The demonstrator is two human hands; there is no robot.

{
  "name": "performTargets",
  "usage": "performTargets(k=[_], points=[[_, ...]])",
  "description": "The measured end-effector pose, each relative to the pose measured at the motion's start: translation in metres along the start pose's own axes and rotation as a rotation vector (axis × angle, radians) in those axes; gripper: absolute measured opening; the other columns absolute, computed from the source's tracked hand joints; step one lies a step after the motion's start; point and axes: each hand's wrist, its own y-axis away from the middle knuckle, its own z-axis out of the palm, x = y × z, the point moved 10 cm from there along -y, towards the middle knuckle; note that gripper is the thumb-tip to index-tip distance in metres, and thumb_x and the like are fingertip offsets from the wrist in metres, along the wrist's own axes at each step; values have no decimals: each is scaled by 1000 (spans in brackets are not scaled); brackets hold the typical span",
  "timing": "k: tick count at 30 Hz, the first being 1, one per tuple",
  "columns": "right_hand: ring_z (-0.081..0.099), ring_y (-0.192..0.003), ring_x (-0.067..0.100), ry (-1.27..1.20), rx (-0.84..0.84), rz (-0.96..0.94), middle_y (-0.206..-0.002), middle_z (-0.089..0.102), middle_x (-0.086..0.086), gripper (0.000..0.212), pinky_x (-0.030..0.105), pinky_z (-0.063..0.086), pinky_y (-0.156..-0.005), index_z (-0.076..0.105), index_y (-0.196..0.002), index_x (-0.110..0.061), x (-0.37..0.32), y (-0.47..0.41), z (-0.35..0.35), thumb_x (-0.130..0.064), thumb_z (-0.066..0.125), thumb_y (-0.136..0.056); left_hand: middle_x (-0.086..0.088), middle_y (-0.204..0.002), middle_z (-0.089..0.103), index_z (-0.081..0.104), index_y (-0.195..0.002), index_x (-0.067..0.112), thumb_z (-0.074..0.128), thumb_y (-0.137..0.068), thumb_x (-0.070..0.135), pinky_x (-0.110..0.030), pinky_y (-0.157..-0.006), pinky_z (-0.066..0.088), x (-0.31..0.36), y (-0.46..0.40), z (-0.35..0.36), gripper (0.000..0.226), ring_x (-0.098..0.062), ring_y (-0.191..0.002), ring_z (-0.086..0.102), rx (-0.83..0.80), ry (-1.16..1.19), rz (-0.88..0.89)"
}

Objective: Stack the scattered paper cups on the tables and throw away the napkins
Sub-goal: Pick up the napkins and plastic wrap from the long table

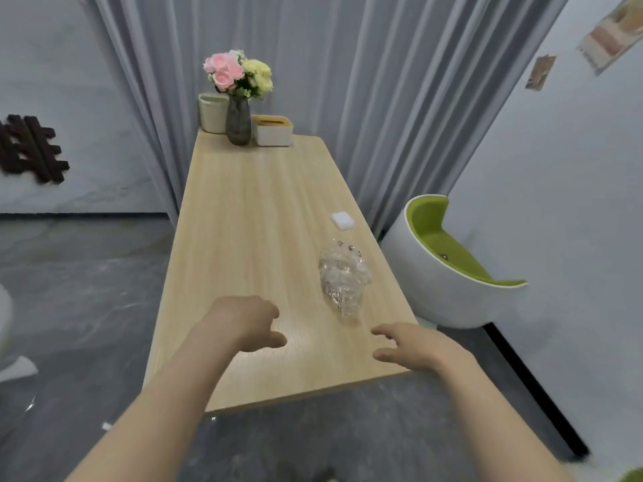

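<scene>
A long light-wood table (243, 220) runs away from me. On its right side lies a crumpled clear plastic wrapper (342, 276), and farther back a small white folded napkin (342, 220). My left hand (243, 323) hovers over the near part of the table with fingers loosely curled, holding nothing. My right hand (414, 346) is at the near right edge, fingers relaxed and pointing left, just below the wrapper and apart from it. No paper cups show on this table.
At the table's far end stand a dark vase of pink and yellow flowers (238, 120), a pale bin (213, 112) and a white tissue box (273, 130). A white-and-green tub chair (449, 269) sits close to the right edge. Grey curtains hang behind.
</scene>
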Motion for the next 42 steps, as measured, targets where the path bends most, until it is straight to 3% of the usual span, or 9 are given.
performTargets(k=[4,10,16,23,26,32,34,37,42], points=[[37,-135,20,33,186,-13,-153,28,-2,64,41,39,-104,14,-149,-40,29,-74,-54,-47,47,-95,-3,-155,21,17,-151,35,50,-90,58,-37,-97,41,25,-89,-20,73,-22,-133,39,103,45,41],[11,-145,26,71,326,-15,-160,5,4,76,49,32,-109,0,-149,-46,70,-214,-117,-63,44,-90,-2,-154,-34,-10,-148,47,67,-68,69,-68,-109,11,84,-241,-13,113,-27,-145,-21,134,195,169],[-6,-147,32,147,218,-105,-160,-15,5,74,58,20,-113,-9,-146,-47,75,-352,-145,-55,43,-94,-2,-151,-39,-11,-147,49,69,-67,68,-75,-103,-3,97,-332,38,114,-33,-140,-31,5,76,165],[4,-145,38,172,188,-154,-158,-23,4,67,57,25,-110,-5,-147,-49,50,-451,-152,-49,39,-97,-1,-150,-39,-1,-148,48,58,-79,65,-68,-95,-27,94,-348,58,93,-31,-135,-38,45,76,215],[18,-138,39,220,223,-195,-159,-15,4,56,50,36,-101,8,-147,-46,38,-463,-143,-47,36,-98,3,-148,-37,8,-148,48,56,-82,60,-65,-100,-24,95,-346,52,82,-29,-134,-36,81,110,208],[36,-116,33,237,351,-230,-161,-4,6,46,38,36,-86,23,-143,-45,43,-460,-140,-23,27,-103,5,-158,25,54,-129,47,62,-83,38,-54,-115,14,103,-338,38,47,-34,-146,14,149,36,301],[35,-117,34,239,354,-242,-161,-4,5,48,38,37,-87,26,-142,-45,47,-452,-141,-21,29,-102,14,-134,57,70,-94,55,56,-71,44,-39,-99,49,105,-336,46,29,-25,-127,52,85,-10,348],[33,-121,34,226,380,-243,-161,-4,5,48,39,38,-93,28,-143,-45,56,-422,-145,-20,31,-102,21,-115,66,71,-74,55,40,-69,40,-26,-82,56,101,-328,28,34,-14,-109,65,266,55,356],[32,-125,32,132,385,-251,-161,-1,3,47,39,37,-98,29,-144,-45,68,-350,-140,-23,33,-103,13,-152,34,52,-137,27,56,-93,18,-30,-109,34,72,-305,0,45,-17,-143,28,349,311,266]])
